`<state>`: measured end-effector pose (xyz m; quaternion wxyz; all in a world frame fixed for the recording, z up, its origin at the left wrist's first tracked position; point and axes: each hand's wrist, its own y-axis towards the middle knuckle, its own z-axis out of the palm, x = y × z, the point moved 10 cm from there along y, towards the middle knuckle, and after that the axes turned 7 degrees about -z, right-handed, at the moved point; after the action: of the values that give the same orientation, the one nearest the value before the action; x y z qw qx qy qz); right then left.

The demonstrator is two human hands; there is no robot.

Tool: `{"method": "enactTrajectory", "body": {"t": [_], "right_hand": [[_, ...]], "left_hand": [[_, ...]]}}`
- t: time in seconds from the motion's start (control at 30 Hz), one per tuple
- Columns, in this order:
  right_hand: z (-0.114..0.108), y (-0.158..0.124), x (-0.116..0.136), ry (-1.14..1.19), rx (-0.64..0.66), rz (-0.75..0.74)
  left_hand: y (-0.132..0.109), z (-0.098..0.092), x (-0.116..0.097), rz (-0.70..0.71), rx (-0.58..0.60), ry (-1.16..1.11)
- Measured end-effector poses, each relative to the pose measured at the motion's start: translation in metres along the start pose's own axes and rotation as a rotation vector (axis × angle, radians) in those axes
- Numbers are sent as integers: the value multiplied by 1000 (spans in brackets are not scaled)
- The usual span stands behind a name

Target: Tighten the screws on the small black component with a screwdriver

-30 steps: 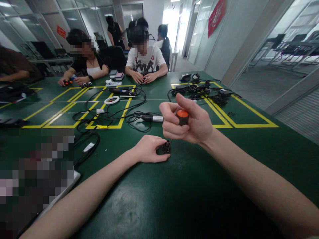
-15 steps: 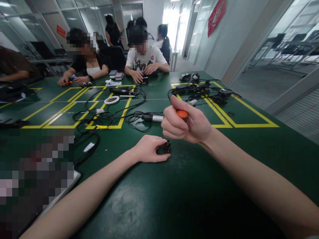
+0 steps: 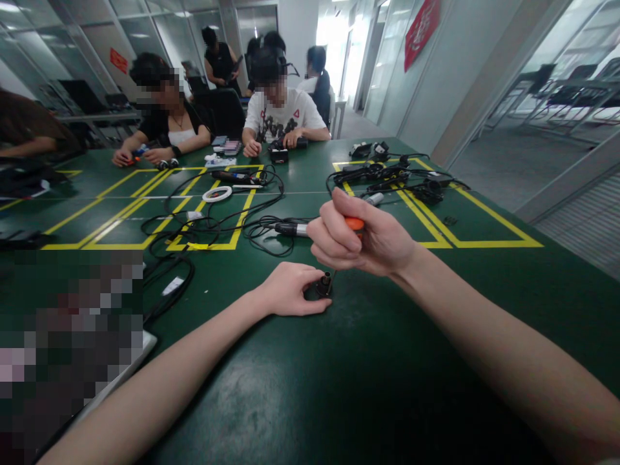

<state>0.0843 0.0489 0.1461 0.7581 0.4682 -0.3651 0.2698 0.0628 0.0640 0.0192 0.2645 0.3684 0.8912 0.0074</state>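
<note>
My left hand [image 3: 293, 289] rests on the green table [image 3: 300, 387], thumb and fingers closed around a small round black part [image 3: 323, 286] with a short upright tube on top. Above and to the right of it, my right hand [image 3: 361, 234] is wrapped round the orange-ended handle of a screwdriver [image 3: 355, 223]. The thin shaft slants down and left from the fist, its tip at the black part. Most of the handle is hidden by my fingers, and I cannot tell exactly what the tip touches.
Beyond my hands lie a silver-and-black cylindrical tool [image 3: 290, 230], tangled black cables [image 3: 387, 174] and a white ring [image 3: 217, 194]. Yellow tape [image 3: 498, 244] marks the table. A blurred-out flat object [image 3: 72, 336] is at left. Several people sit across; one [image 3: 288, 116] handles a black device.
My right hand has tilted and shifted slightly left, bringing the screwdriver's shaft down to the black part. My left hand stays put. The person opposite has moved their hands apart.
</note>
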Motion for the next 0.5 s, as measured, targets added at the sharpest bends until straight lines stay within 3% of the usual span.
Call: {"method": "enactTrajectory", "body": {"t": [0.2,0.5], "right_hand": [[7,0,-1,61,30,19],[-13,0,7,-104,-75,-84]], "left_hand": [[0,1,1,-23,24,-19],[1,2,0,-49,88,-26]]}}
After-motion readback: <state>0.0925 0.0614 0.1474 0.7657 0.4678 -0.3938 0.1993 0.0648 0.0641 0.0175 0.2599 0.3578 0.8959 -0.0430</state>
